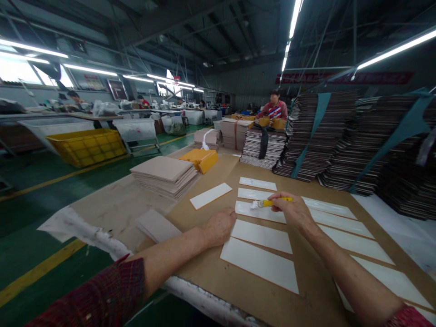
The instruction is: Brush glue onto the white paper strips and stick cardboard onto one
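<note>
- The yellow-handled brush (268, 203) is grasped in the fingers of the right hand (291, 209), right of frame centre, bristles on a white strip (258, 213).
- The left hand (221, 225) is placed at the strip's left end; its grip cannot be told.
- Lower-right strips (361, 245) could be smeared by a lowered right forearm (344, 268).

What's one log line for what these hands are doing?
left hand: at left end of white strip; right hand: holding yellow-handled brush; bristles: white, over same strip
</note>
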Action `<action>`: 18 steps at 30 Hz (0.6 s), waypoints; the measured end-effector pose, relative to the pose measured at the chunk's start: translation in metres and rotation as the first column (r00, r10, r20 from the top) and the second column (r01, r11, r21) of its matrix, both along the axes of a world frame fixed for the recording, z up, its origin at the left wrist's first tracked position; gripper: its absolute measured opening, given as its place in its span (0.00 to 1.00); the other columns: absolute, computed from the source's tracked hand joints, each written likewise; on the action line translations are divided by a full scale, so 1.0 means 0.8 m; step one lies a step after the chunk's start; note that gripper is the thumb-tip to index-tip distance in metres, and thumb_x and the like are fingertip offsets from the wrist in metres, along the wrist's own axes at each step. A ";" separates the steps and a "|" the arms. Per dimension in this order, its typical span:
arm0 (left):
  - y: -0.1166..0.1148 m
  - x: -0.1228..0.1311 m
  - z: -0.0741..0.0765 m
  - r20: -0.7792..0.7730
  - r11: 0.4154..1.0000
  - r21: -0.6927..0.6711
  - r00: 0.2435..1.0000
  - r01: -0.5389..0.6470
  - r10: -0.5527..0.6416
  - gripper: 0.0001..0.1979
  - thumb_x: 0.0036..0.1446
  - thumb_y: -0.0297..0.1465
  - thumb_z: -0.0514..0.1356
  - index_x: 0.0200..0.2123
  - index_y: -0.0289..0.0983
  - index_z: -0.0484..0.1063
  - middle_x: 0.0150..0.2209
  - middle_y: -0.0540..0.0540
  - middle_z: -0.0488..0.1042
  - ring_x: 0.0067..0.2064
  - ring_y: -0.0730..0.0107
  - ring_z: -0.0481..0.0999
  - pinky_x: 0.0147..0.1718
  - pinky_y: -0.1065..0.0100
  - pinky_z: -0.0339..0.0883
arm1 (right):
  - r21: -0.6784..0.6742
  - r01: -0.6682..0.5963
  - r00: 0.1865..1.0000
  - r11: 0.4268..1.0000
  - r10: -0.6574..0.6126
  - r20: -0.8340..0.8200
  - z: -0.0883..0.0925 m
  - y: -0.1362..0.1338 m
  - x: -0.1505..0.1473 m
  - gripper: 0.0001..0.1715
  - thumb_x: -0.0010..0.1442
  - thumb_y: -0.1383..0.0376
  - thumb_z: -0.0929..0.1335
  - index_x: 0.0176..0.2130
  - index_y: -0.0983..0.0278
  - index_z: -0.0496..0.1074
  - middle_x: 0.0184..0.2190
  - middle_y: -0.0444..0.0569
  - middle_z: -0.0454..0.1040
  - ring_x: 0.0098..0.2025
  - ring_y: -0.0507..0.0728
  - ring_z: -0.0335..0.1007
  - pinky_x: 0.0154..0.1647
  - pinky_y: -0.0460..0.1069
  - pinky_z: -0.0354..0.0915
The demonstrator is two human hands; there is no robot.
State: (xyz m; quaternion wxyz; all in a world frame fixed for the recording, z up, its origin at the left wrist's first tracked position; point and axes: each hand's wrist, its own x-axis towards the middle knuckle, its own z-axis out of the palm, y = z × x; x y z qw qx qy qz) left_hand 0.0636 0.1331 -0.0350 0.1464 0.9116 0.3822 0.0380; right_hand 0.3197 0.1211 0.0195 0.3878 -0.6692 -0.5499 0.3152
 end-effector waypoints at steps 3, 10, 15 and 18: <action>0.000 0.001 0.003 -0.006 1.000 -0.004 1.000 -0.001 0.001 0.16 0.61 0.30 0.56 0.52 0.35 0.69 0.50 0.35 0.72 0.53 0.54 0.74 0.53 0.58 0.69 | -0.016 -0.013 1.000 1.000 0.013 -0.014 -0.004 0.000 -0.008 0.13 0.50 0.60 0.67 0.33 0.61 0.80 0.22 0.44 0.77 0.28 0.57 0.75 0.28 0.47 0.64; 0.000 0.001 0.003 0.021 1.000 -0.014 1.000 0.016 -0.016 0.15 0.61 0.30 0.56 0.51 0.34 0.70 0.51 0.36 0.72 0.54 0.56 0.73 0.55 0.60 0.67 | -0.022 0.073 0.996 0.997 -0.074 -0.057 -0.006 -0.016 0.063 0.11 0.46 0.60 0.70 0.30 0.61 0.80 0.27 0.47 0.80 0.31 0.57 0.75 0.32 0.48 0.70; 0.000 0.001 0.005 0.036 1.000 -0.023 0.999 0.020 -0.019 0.16 0.60 0.31 0.58 0.52 0.34 0.70 0.51 0.36 0.72 0.53 0.55 0.73 0.55 0.59 0.67 | -0.022 0.147 0.982 0.989 -0.148 -0.116 -0.007 -0.028 0.100 0.11 0.44 0.59 0.71 0.29 0.62 0.80 0.31 0.49 0.81 0.30 0.57 0.75 0.33 0.49 0.72; 0.001 0.000 0.006 0.038 0.999 -0.025 0.999 0.024 -0.024 0.16 0.61 0.32 0.58 0.52 0.35 0.70 0.51 0.37 0.72 0.54 0.56 0.73 0.56 0.60 0.67 | -0.017 0.188 0.971 0.982 -0.188 -0.150 -0.011 -0.028 0.099 0.11 0.43 0.59 0.71 0.28 0.61 0.79 0.31 0.49 0.80 0.29 0.56 0.74 0.31 0.49 0.73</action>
